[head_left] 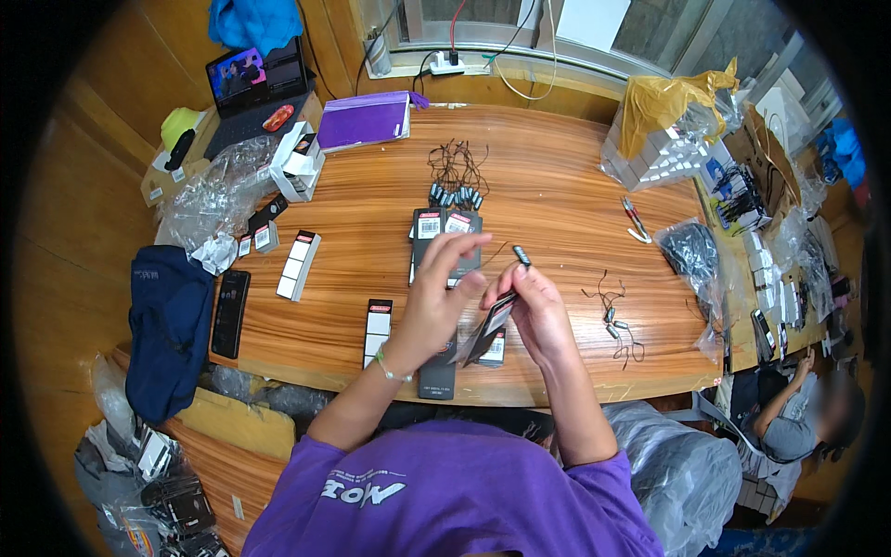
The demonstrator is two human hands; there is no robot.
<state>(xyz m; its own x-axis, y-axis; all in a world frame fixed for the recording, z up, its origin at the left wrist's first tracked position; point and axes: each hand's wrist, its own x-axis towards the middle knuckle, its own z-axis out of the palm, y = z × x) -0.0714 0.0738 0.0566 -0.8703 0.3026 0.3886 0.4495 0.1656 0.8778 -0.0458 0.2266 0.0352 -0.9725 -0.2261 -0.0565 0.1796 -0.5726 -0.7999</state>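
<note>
Head view: both hands (483,302) grasp a dark packet (489,327) over wooden table (557,186) by window (520,23).

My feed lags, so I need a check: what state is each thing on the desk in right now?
Left hand: grip shut on dark packet.
Right hand: pinching small black plug.
Laptop: open, screen lit.
Purple folder: closed, flat.
Yellow bag: open, crumpled over white boxes.
Cables: loose, tangled.

Head-worn fisheye, looking steeply down, close over wooden table (557,186)
</note>
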